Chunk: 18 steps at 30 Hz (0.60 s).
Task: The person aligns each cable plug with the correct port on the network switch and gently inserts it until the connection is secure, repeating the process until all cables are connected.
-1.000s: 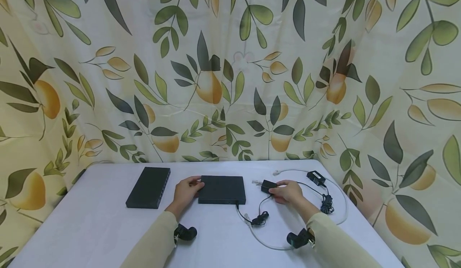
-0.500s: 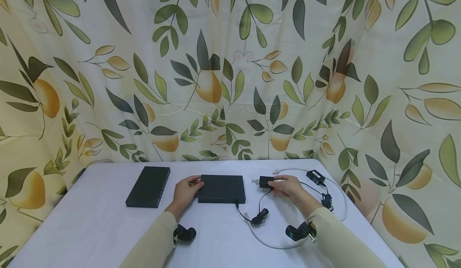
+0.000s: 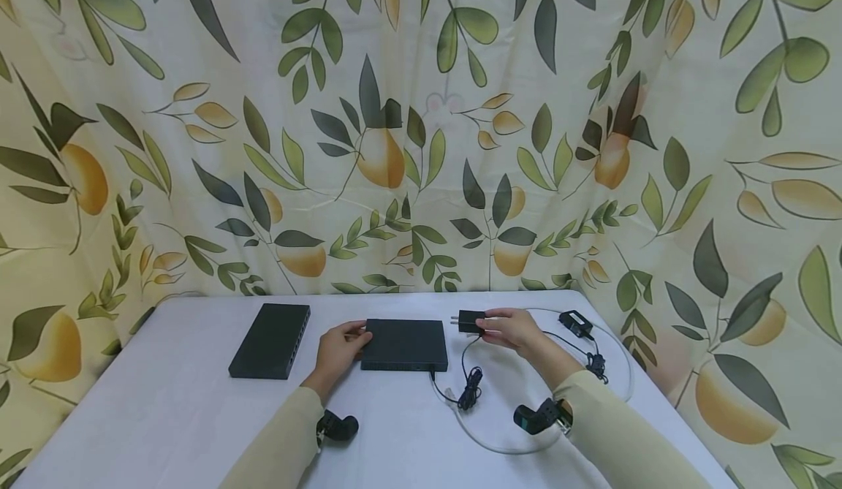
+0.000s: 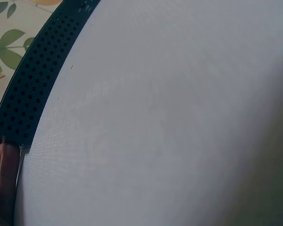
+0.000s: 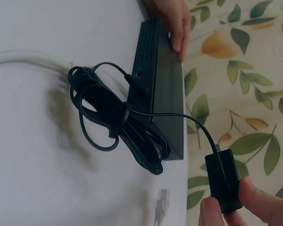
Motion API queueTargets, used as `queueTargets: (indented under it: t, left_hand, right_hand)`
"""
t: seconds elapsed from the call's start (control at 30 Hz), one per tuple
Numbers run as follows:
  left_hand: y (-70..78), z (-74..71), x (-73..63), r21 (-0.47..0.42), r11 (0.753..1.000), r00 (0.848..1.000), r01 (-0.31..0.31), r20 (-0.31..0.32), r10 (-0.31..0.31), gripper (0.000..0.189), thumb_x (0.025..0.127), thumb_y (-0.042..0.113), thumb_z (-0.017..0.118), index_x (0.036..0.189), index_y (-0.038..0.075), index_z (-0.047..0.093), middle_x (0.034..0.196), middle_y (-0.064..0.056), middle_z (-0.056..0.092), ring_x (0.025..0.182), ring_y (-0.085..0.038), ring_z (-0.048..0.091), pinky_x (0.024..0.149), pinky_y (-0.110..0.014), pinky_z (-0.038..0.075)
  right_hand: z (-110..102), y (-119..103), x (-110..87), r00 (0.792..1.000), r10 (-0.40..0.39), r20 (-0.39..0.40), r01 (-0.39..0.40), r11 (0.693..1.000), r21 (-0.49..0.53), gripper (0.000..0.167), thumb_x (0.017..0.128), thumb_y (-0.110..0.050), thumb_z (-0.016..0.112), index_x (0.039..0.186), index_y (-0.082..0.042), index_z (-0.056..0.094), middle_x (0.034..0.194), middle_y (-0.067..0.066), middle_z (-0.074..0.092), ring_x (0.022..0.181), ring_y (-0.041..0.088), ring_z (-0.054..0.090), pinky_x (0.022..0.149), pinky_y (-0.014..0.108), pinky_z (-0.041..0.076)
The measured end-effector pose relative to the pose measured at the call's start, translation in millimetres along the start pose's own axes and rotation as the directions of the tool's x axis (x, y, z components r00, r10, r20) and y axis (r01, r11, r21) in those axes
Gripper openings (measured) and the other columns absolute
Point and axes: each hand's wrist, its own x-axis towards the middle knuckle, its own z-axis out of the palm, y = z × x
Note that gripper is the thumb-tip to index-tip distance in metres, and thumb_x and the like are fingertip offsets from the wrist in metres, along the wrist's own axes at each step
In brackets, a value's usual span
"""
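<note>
In the head view, a table with a white cloth stands by a leafy curtain. The middle box is black and lies flat near the middle of the table's far edge. The left hand grips its left end, with the thumb on top. The right hand pinches a black plug block just beside the box's right end. Two metal prongs stick out of the block and point to the left. A thin black cord, tied in a bundle, hangs between the block and the front of the middle box. Another black box lies nearer the far left corner of the table, apart from the left hand. Near the far right corner lies a second black block with its own tied cord. A white cable curves toward the table's near edge. Each wrist wears a small black camera.

In the left wrist view, one side of the middle box shows many little round holes. The left hand's fingers touch the end of it.

In the right wrist view, the thumb and fingers hold the end of the plug block. The cord runs from the block to the bundle, and its other end goes into the box. A clear cable tip lies on the cloth below.
</note>
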Motion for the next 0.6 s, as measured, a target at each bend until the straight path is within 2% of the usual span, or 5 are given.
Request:
queueTargets:
  t: [0.33, 0.6]
  left_hand:
    - [1.5, -0.7, -0.8, -0.008, 1.0, 1.0, 0.013, -0.003, -0.013, 0.033, 0.09, 0.015, 0.071, 0.122, 0.006, 0.069, 0.101, -0.006, 0.07, 0.08, -0.012, 0.065, 0.066, -0.026, 0.059]
    - [1.5, -1.3, -1.3, -0.009, 1.0, 1.0, 0.014, 0.005, -0.013, 0.033, 0.09, 0.015, 0.071, 0.122, 0.006, 0.069, 0.102, -0.006, 0.069, 0.082, -0.013, 0.064, 0.068, -0.026, 0.059]
  right_hand:
    - [17.2, -13.8, -1.5, 0.998, -0.052, 0.045, 0.052, 0.999, 0.013, 0.051, 0.089, -0.003, 0.07, 0.134, 0.01, 0.05, 0.126, 0.03, 0.058, 0.082, 0.018, 0.072, 0.079, 0.032, 0.059]
    - [33.2, -25.8, -1.8, 0.996, -0.06, 0.065, 0.062, 0.998, -0.028, 0.048, 0.09, -0.006, 0.071, 0.133, 0.007, 0.054, 0.116, 0.025, 0.066, 0.088, 0.024, 0.073, 0.09, 0.04, 0.055]
